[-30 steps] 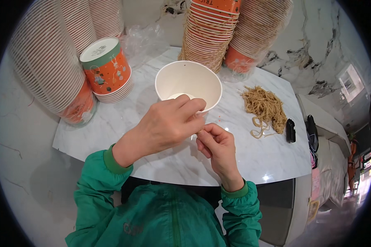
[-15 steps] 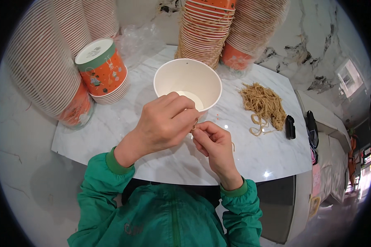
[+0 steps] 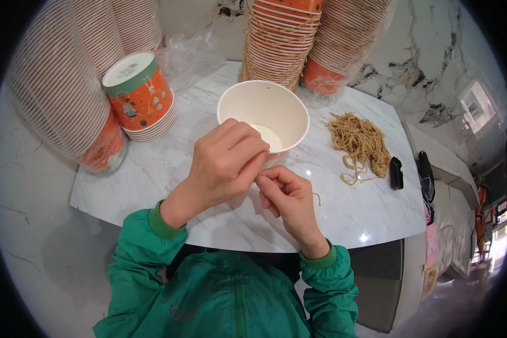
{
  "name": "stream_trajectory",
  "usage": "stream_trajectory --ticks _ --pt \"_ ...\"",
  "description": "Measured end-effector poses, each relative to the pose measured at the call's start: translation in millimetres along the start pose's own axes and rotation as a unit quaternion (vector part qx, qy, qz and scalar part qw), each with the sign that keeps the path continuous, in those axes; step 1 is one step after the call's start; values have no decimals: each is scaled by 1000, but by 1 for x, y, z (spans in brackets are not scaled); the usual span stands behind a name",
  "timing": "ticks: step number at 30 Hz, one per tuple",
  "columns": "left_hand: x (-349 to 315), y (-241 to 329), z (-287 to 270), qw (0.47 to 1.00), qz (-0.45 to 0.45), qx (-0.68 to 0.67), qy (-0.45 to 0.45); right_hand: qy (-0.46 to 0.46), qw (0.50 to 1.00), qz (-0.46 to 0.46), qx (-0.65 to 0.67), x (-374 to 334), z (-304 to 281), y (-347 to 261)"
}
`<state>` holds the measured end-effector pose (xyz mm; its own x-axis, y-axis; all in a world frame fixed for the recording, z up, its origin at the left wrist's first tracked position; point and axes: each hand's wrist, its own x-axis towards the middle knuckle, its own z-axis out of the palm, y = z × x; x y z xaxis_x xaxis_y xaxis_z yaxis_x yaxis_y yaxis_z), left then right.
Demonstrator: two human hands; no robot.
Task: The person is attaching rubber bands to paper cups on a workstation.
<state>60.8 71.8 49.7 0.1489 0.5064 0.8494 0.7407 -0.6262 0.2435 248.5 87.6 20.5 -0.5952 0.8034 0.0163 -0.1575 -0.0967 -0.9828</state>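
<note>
The left hand and right hand meet, both pinched narrow, seemingly on a thin string mostly hidden from view. A paper tub stands on the table just beyond them, left of a tangled string pile.

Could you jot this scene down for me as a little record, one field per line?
Left hand: fingers curled before the bucket's near rim; grip hidden
Right hand: fingers pinched, seemingly on a twine strand whose end shows beside it
Paper bucket: open, white inside, mouth up
Right side: tangled twine pile, small black object of unclear kind
Left side: upside-down orange-and-green bucket stack
Back: tall nested bucket stack with twine strands around it
Surface: white marbled table
</note>
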Motion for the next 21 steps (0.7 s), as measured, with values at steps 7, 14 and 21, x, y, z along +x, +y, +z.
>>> stream_trajectory --ticks 7,14,21 --pt "0 -3 2 999 -45 -9 4 -2 999 -34 -28 -2 3 3" --pt "-2 0 6 997 -67 10 30 13 997 -29 -66 -4 2 0" --pt "-7 -4 -1 999 -30 37 27 23 998 35 44 -14 -2 1"
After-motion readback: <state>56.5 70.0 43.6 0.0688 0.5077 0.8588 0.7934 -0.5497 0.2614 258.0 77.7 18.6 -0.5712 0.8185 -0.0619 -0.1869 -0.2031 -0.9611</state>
